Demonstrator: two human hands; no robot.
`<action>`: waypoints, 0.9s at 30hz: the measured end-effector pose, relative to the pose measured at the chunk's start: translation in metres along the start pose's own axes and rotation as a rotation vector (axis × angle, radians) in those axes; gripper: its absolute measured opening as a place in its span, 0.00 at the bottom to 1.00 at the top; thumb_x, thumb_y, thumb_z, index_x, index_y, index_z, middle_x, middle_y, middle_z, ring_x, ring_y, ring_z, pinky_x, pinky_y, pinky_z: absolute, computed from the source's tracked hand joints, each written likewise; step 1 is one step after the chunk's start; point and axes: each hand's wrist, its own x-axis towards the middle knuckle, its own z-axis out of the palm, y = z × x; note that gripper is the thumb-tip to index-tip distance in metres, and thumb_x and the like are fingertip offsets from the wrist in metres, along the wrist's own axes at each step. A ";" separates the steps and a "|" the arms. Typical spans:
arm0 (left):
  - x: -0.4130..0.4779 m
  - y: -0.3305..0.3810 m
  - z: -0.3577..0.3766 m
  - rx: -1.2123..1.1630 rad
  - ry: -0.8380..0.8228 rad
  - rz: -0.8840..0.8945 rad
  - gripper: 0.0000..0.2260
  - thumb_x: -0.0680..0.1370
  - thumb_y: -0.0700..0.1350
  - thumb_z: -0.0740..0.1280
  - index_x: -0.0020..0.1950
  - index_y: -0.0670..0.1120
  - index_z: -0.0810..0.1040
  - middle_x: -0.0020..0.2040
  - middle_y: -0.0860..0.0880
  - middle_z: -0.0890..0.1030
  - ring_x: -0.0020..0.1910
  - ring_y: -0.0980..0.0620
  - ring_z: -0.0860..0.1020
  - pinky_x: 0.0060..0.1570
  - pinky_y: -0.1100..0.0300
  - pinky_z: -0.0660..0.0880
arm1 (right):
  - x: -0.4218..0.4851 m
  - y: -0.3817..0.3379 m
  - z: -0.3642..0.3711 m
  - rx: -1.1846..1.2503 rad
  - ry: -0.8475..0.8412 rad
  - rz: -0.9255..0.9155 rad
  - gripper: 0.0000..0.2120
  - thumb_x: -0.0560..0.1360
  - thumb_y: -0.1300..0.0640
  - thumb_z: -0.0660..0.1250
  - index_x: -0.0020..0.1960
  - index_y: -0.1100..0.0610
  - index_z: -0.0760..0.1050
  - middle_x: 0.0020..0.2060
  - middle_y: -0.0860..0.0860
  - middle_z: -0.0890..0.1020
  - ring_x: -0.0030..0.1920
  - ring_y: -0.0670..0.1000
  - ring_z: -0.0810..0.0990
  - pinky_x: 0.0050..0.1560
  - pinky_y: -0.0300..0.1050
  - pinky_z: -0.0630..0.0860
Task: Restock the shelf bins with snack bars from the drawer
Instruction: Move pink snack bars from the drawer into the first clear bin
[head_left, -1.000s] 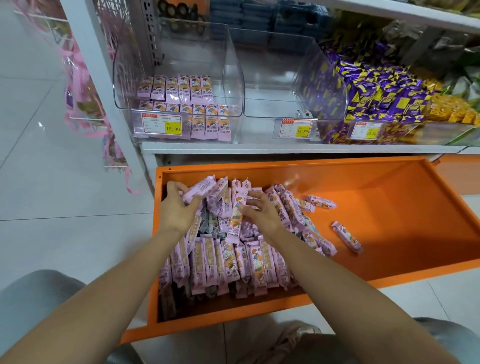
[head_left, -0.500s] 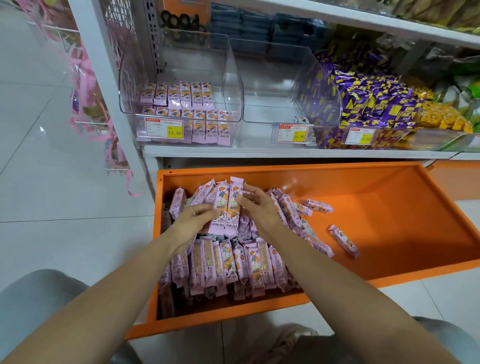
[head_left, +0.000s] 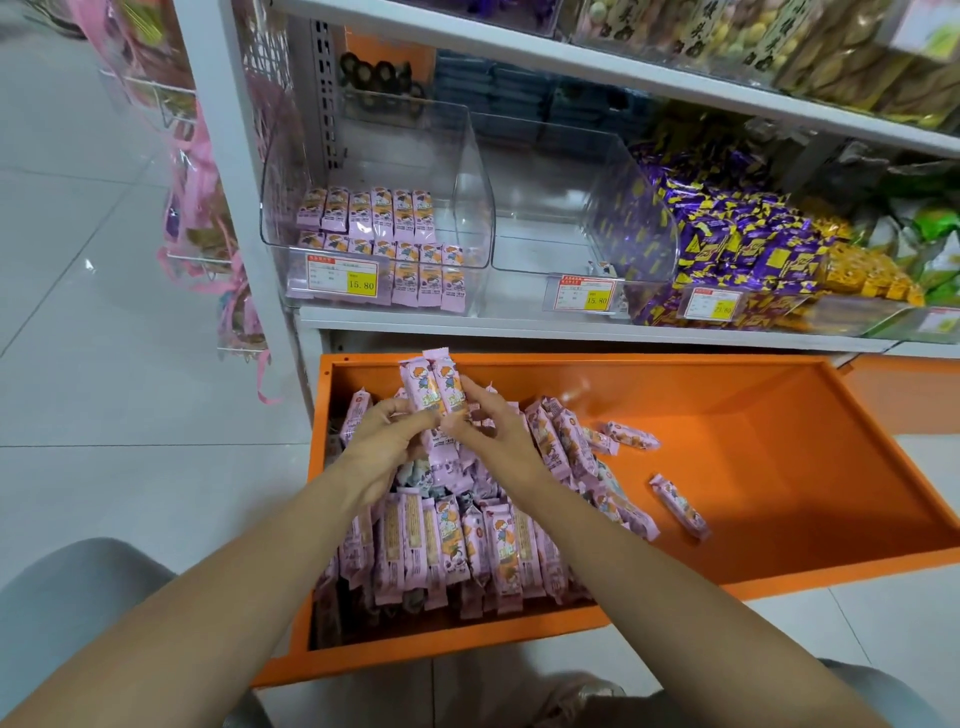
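Orange drawer (head_left: 779, 467) open under shelf (head_left: 519, 328); clear bin (head_left: 480, 208) above has only two rows. Vs 1 s ago, hands no longer dug into pile (head_left: 452, 545): a few bars (head_left: 434, 387) now raised above it, so grab looks done, carry to bin next. Bars' long axis near upright, tops toward shelf. L hand (head_left: 384, 441) & R hand (head_left: 496, 431) pinch the lower ends, fingertips pressed together.

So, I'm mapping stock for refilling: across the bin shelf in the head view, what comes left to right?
Clear bin of pink snack bars → near-empty clear bin → purple packets → yellow packets → green packets.
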 end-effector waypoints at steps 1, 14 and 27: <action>-0.002 0.004 0.002 -0.009 0.008 0.016 0.13 0.75 0.39 0.72 0.55 0.38 0.73 0.35 0.43 0.77 0.28 0.50 0.76 0.27 0.57 0.75 | -0.001 -0.003 0.000 -0.033 -0.027 -0.011 0.33 0.76 0.51 0.71 0.77 0.46 0.61 0.65 0.41 0.67 0.58 0.26 0.65 0.53 0.24 0.68; -0.004 0.084 -0.023 0.268 0.110 0.579 0.10 0.81 0.50 0.64 0.50 0.43 0.74 0.47 0.44 0.81 0.47 0.47 0.80 0.48 0.53 0.76 | 0.044 -0.095 0.018 -0.071 0.221 -0.344 0.28 0.69 0.57 0.70 0.68 0.52 0.70 0.63 0.49 0.75 0.57 0.42 0.75 0.54 0.36 0.75; 0.050 0.102 -0.121 1.498 0.479 1.034 0.38 0.68 0.40 0.73 0.77 0.46 0.64 0.76 0.43 0.65 0.77 0.43 0.59 0.74 0.44 0.51 | 0.207 -0.173 0.057 -0.302 0.301 -0.190 0.24 0.73 0.52 0.73 0.65 0.58 0.70 0.47 0.47 0.78 0.52 0.52 0.80 0.58 0.53 0.77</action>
